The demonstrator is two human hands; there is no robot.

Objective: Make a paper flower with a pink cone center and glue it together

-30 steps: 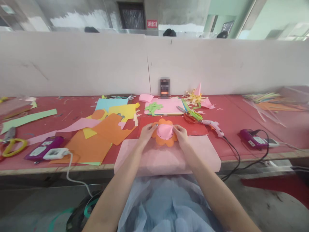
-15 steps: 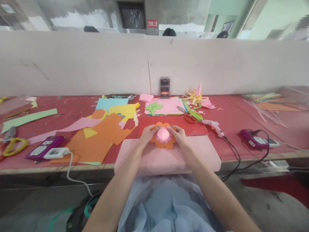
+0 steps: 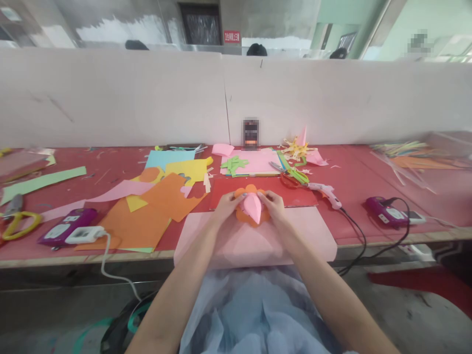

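Between my two hands is a paper flower (image 3: 246, 218) with orange scalloped petals and a pink paper cone (image 3: 253, 206) at its centre, the tip leaning down toward me. My left hand (image 3: 226, 205) pinches the flower's upper left edge, and my right hand (image 3: 273, 203) pinches it on the upper right. Both thumbs lie close to the cone's base. The flower is above a pink sheet (image 3: 206, 241) that hangs over the table's front edge, with a red board (image 3: 298, 192) just behind it.
A pink glue gun (image 3: 328, 192) and scissors (image 3: 291, 177) lie to the right. Orange paper (image 3: 136, 228) and other coloured sheets cover the left, beside a purple power box (image 3: 70, 226). Another pink cone (image 3: 302, 137) with yellow fringe stands at the back, before a white partition (image 3: 147, 98).
The flower has tilted in my hands, so the cone's tip now leans downward and slightly right instead of facing me. Both hands keep nearly the same place.
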